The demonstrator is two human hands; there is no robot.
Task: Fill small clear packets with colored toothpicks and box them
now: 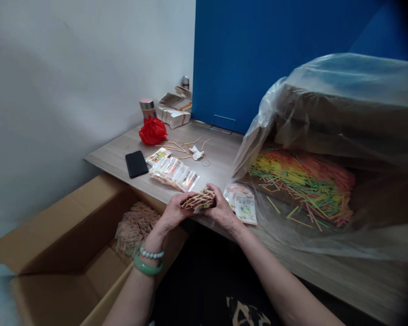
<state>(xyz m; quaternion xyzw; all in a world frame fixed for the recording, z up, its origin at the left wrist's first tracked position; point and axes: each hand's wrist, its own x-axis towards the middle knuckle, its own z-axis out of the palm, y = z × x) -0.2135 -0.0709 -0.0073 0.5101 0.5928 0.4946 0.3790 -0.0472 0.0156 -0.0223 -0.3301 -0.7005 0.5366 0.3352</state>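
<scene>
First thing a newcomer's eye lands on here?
Probably the heap of yellow, green and pink sticks amid clear plastic on the right side of the table. Next, likely the crumpled red bag toward the table's far left, by the pale wall. Front and centre, the left hand and right hand hold a bundle between them.

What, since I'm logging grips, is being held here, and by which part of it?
A bundle of thin packets, gripped at its opposite sides: the left hand on one, the right hand on the other.
</scene>
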